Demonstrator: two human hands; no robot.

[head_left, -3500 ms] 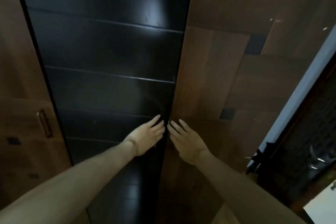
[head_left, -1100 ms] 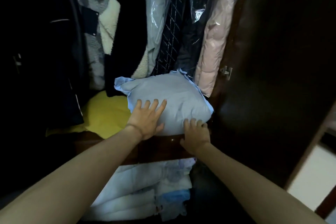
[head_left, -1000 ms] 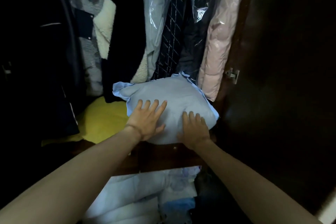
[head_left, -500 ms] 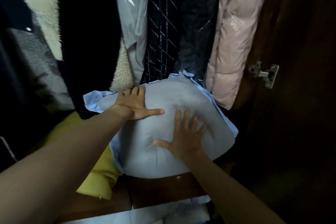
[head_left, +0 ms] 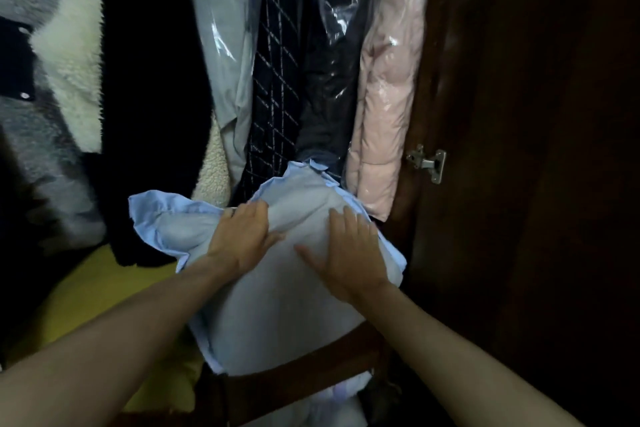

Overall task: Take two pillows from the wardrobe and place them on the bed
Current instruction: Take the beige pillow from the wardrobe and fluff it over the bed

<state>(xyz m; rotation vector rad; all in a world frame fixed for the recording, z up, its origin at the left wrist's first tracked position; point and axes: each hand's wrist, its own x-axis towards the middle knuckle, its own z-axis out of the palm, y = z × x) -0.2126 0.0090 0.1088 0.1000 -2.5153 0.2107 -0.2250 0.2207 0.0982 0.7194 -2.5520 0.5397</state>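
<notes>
A light blue pillow [head_left: 277,315] with a frilled edge lies on the wardrobe shelf under the hanging clothes. Its near end juts over the shelf's front edge. My left hand [head_left: 242,236] lies on its far upper part, fingers dug into the fabric. My right hand [head_left: 346,253] presses down on the pillow's right side with fingers spread. A yellow pillow [head_left: 104,295] lies to the left of the blue one, partly under it and partly hidden by my left forearm.
Clothes hang close above the pillows: a pink puffer jacket [head_left: 384,107] and a dark checked garment [head_left: 273,80] in plastic covers, and a white fleece [head_left: 69,55]. The dark open door with a metal hinge [head_left: 427,163] stands at right. Folded pale linen [head_left: 329,406] lies below the wooden shelf edge [head_left: 301,371].
The wardrobe doors have been opened. Both hands have slid further up onto the blue pillow, and the pillow has come forward over the shelf edge. The view has moved closer.
</notes>
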